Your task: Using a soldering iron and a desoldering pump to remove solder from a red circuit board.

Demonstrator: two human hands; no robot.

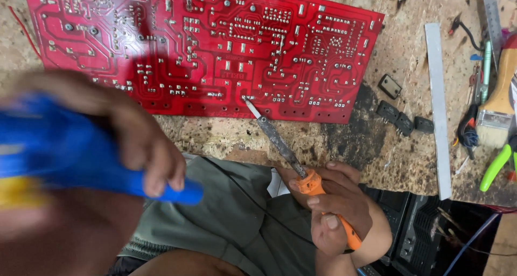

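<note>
soldering iron tip on the edge of a red circuit board

the right hand (336,206) is clenched round the orange handle of a soldering iron (280,144), fingers folded over it and thumb on top. from that grip the dark, scorched shaft runs up and to the left, and its pale tip touches a solder point near the lower edge of the red circuit board (204,44). the board lies flat, solder side up, on a stained, burnt workbench (377,141), well above the grip.

the left hand (124,141) is close to the camera and blurred. it is wrapped round a blue tool with a yellow part (59,157), whose blue end pokes out to the right of the fingers; what kind of tool it is cannot be told. it sits left of the right hand, over the olive-green cloth of the person's lap (231,217).

up and to the right of the iron's handle lie three small black components (401,120) on the bench, close together, near the board's lower right corner. farther right is a long pale metal strip (439,103), lying nearly upright in the view. past it, at the bench's right edge, are a paintbrush with a wooden handle (498,103) and a green-handled tool (498,165). just right of the gripping hand, below the bench edge, sits a black device (420,227).
</note>
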